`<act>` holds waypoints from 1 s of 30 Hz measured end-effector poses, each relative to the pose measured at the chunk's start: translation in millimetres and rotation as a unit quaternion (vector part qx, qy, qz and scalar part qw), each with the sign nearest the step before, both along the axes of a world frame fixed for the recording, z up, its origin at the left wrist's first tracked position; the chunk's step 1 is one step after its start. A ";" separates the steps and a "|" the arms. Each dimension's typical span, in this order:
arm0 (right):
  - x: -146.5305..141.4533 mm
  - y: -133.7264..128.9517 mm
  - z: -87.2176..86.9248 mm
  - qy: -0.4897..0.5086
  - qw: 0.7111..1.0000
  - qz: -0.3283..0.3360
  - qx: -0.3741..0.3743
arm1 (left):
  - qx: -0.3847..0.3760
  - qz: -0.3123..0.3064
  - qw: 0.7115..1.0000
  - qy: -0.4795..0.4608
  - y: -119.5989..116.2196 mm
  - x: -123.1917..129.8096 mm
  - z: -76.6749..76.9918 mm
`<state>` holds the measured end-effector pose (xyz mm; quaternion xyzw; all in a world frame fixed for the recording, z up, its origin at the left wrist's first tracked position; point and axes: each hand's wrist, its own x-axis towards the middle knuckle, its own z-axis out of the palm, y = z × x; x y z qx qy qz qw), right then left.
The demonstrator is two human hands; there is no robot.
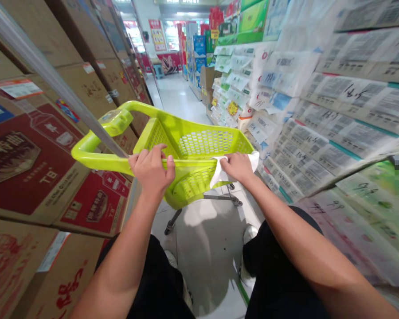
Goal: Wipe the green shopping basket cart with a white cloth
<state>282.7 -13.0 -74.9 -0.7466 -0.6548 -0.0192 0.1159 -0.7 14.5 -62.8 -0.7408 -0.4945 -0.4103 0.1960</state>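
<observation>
A lime-green plastic shopping cart (193, 165) with perforated basket walls stands sideways in front of me, its handle loop to the left. My left hand (151, 170) is closed over the near rim of the cart, close to where the handle joins the basket. Farther right, my right hand (236, 166) presses a white cloth or wipe (217, 175) over the same rim. The cloth drapes down on both sides of the fingers. Under the palms and the cloth, the rim is hidden. No goods show in the visible part of the basket.
Stacked cardboard boxes (29, 155) rise close on the left, with a metal pole (58, 84) slanting in front. Wrapped tissue packs (349, 95) are piled along the right. Ahead, the tiled aisle (182, 95) runs past more shelves to a blue stool (158, 71).
</observation>
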 end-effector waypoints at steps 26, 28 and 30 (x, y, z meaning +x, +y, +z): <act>4.0 -2.9 3.9 -0.027 0.999 -0.008 -0.017 | 0.018 -0.014 1.000 -0.015 -3.8 4.7 1.9; -7.5 -3.2 5.7 -0.018 1.000 -0.015 -0.011 | 0.017 -0.002 0.999 -0.034 -9.3 13.8 0.8; -29.8 -4.5 11.0 0.000 1.000 0.000 -0.005 | 0.018 -0.005 0.999 -0.044 -17.1 23.4 -0.3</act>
